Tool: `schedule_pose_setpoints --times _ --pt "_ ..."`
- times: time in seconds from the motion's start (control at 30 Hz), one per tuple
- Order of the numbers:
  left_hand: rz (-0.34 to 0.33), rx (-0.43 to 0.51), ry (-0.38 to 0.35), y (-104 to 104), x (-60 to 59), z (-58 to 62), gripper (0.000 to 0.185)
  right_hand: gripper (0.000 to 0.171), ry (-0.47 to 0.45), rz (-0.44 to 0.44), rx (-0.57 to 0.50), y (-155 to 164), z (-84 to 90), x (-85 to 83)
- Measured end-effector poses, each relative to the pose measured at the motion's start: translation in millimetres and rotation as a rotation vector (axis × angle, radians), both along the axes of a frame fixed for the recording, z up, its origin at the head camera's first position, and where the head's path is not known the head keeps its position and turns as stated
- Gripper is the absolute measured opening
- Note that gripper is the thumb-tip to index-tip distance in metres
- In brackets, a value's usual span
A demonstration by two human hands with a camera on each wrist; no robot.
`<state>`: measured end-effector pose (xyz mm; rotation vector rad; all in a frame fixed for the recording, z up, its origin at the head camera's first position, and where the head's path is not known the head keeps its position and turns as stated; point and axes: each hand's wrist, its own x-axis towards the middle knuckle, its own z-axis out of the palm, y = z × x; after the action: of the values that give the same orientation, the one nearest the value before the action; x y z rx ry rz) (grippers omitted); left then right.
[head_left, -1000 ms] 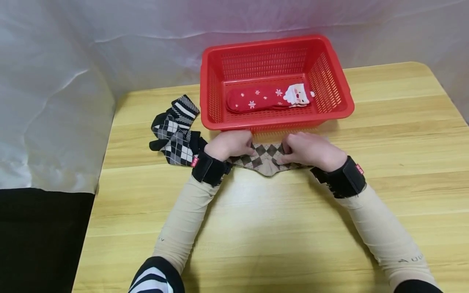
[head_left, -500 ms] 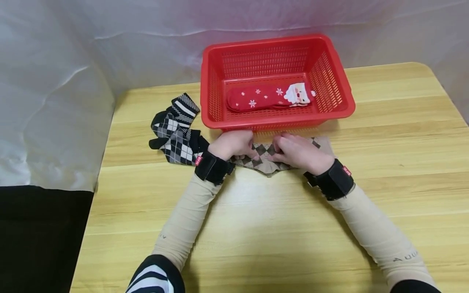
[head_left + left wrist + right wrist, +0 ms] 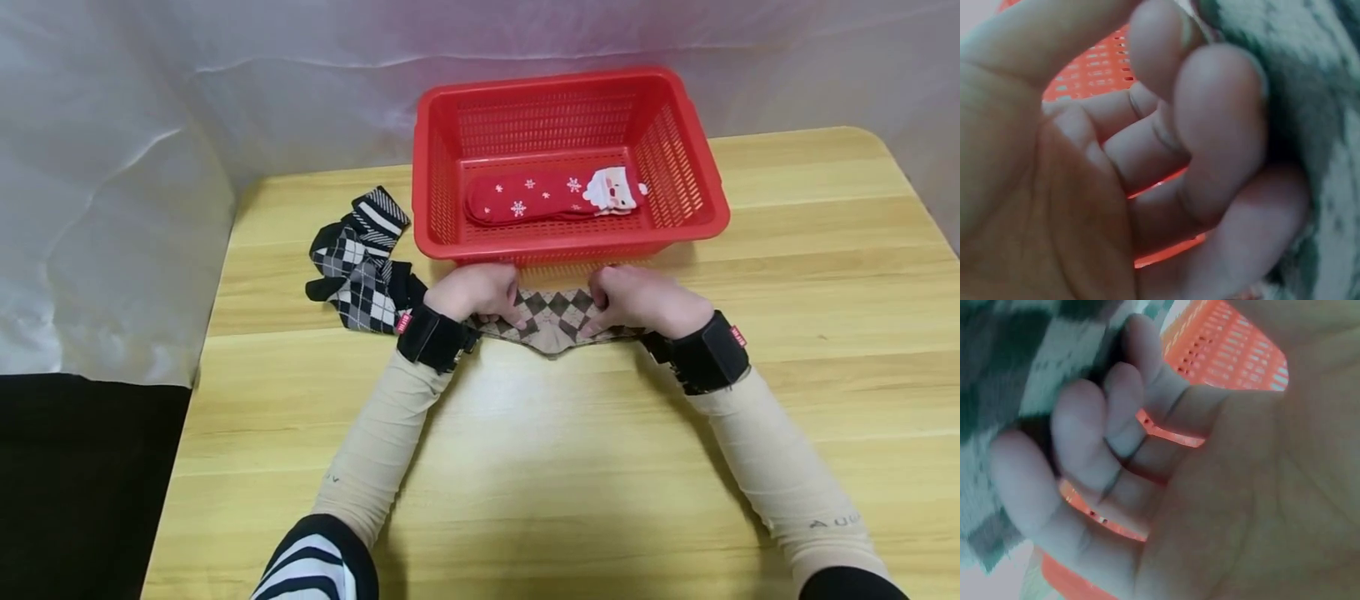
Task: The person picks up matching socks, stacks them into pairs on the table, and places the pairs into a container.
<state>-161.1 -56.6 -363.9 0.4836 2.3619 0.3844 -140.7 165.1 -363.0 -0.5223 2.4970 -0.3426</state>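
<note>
Nearest the camera, two forearms in beige sleeves run up the wooden table (image 3: 525, 467), each ending in a black wrist strap. The left hand (image 3: 476, 293) and right hand (image 3: 645, 300) rest on a brown argyle sock (image 3: 553, 315) that lies flat on the table just in front of the red basket (image 3: 701, 221). Both hands cover the sock's ends, so its full length is hidden; only the middle stretch shows between them, tan with dark brown diamonds, its near edge dipping to a small point.

The head view does not show how the fingers meet the cloth. The wrist views do: the left hand's fingers (image 3: 1210, 119) are curled with their tips against the knit fabric, and the right hand's fingers (image 3: 1079, 431) are likewise bent onto the patterned cloth, so each hand grips its end of the sock. Both wrist views are blurred and very close, with orange-red basket mesh behind the fingers.

To the left, touching the left wrist strap, a heap of black-and-white argyle socks (image 3: 356, 267) lies on the table. Farther back, inside the basket, lies a red sock (image 3: 540, 198) with white snowflakes and a Santa face. A white sheet (image 3: 112, 167) hangs behind.
</note>
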Motion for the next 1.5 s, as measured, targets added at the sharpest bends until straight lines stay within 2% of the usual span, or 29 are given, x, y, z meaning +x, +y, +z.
schedule_pose_setpoints --times 0.17,0.33,0.43,0.53,0.63,0.7,0.83,0.93,1.03,1.1,1.23,1.37,1.43,1.5 --pt "-0.030 -0.006 0.041 -1.8 1.9 1.3 0.028 0.032 -0.021 -0.001 0.003 7.0 2.5 -4.7" --pt "0.036 0.021 -0.063 -5.6 1.2 2.4 0.022 0.032 -0.050 -0.006 -0.006 17.0 4.1 -9.7" --pt "0.105 0.052 -0.132 -8.0 0.9 3.9 0.032 0.032 -0.064 -0.009 -0.008 24.0 4.6 -13.1" --pt "0.143 0.079 -0.155 -9.5 1.3 5.7 0.047 0.034 -0.066 -0.017 0.027 31.2 5.5 -16.5" --pt "0.140 0.086 -0.150 -9.1 2.8 7.6 0.049 0.038 -0.071 -0.038 0.076 36.8 6.9 -17.6" --pt "0.114 0.068 -0.122 -7.4 4.7 8.3 0.045 0.038 -0.069 -0.040 0.102 38.3 8.0 -16.8" --pt "-0.062 0.043 0.038 1.1 8.8 7.3 0.025 0.030 -0.031 -0.020 0.081 31.3 9.7 -11.1" --pt "-0.216 0.105 0.179 10.6 11.2 3.5 0.021 0.024 0.034 0.012 -0.017 17.1 8.0 -4.5" --pt "-0.294 0.209 0.258 19.4 12.1 -1.3 0.013 0.025 0.138 0.088 -0.131 -0.1 2.9 1.7" --pt "-0.310 0.231 0.310 23.5 12.1 -3.4 0.008 0.029 0.216 0.140 -0.161 -9.4 0.0 5.2" --pt "-0.295 0.206 0.376 25.9 11.4 -4.6 0.026 0.037 0.309 0.163 -0.166 -18.0 -4.6 8.2" --pt "-0.291 0.174 0.399 24.6 11.0 -4.8 0.057 0.035 0.286 0.136 -0.165 -17.7 -7.3 6.6" --pt "-0.290 0.169 0.385 23.6 11.1 -5.4 0.060 0.035 0.246 0.128 -0.163 -17.6 -7.7 5.5" --pt "-0.282 0.167 0.356 22.5 11.2 -5.6 0.053 0.037 0.216 0.129 -0.165 -18.4 -7.9 4.9"
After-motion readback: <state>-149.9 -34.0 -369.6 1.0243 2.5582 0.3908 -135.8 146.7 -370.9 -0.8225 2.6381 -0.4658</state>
